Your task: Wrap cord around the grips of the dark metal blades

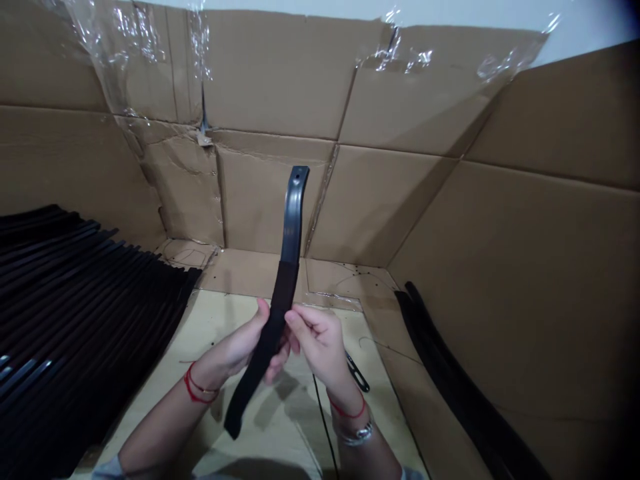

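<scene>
A long, curved black strip (292,230) is held up in front of me, slanting from upper right to lower left. Its upper end is glossy with a small hole near the tip, while the lower part looks matte and dark, like a covering. My left hand (244,339) is closed round the matte part from the left, thumb along the edge and fingers passing behind. On the right edge, around the strip's middle, my right hand (316,340) pinches it between thumb and forefinger. The undersides of the fingers behind the strip are hidden.
Many similar black strips (95,320) lie stacked side by side at left. Long black pieces (440,373) lean along the right cardboard wall (540,280). Beyond my right wrist lies a black slotted handle (357,373). A thin dark cord (325,423) crosses the pale board (215,313).
</scene>
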Motion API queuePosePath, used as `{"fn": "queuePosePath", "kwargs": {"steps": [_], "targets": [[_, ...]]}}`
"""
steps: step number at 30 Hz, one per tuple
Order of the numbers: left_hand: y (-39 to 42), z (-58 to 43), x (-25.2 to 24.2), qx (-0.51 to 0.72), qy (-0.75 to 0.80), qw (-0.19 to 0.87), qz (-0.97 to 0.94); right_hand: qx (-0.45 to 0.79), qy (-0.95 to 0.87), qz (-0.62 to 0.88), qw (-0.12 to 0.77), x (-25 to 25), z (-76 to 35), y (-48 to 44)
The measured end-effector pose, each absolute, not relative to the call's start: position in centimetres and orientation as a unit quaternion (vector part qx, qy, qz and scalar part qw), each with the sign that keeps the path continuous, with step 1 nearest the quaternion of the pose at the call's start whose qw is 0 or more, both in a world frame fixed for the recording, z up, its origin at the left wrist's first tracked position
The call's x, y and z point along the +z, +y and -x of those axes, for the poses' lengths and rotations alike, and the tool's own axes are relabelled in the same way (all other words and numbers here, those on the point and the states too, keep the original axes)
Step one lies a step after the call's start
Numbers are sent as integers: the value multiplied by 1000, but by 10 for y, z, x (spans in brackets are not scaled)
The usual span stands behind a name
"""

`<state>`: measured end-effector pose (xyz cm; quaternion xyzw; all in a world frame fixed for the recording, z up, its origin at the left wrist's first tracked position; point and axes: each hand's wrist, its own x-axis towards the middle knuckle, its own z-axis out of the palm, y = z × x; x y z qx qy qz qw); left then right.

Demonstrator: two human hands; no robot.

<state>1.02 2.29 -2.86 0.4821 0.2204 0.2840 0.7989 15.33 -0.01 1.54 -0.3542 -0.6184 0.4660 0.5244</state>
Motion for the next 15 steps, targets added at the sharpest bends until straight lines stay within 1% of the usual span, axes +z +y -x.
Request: {"fn": "queuePosePath", "kwargs": {"steps": [2,4,6,8,9,11,13,14,15], "targets": [[21,-19,-28,415,285,713,-488,420,-604,375,564,13,-151,4],[19,-24,-27,473,302,681,-471,410,-579,377,596,9,-147,9],[19,-25,-26,467,287,700,-458,461,-553,362,592,4,-144,13],[21,-23,-25,428,264,722,-475,523,-545,340,559,0,-144,16],[21,-20,-25,409,254,728,-489,531,-548,336,552,-1,-145,18],[22,-16,-22,404,255,706,-523,486,-543,348,590,-4,-148,20],[21,-14,-19,450,297,641,-546,431,-515,363,645,-5,-151,23],[20,-14,-18,470,319,616,-546,432,-503,361,656,-5,-152,24],[19,-15,-17,473,331,614,-538,452,-499,352,650,-5,-153,24]]}}
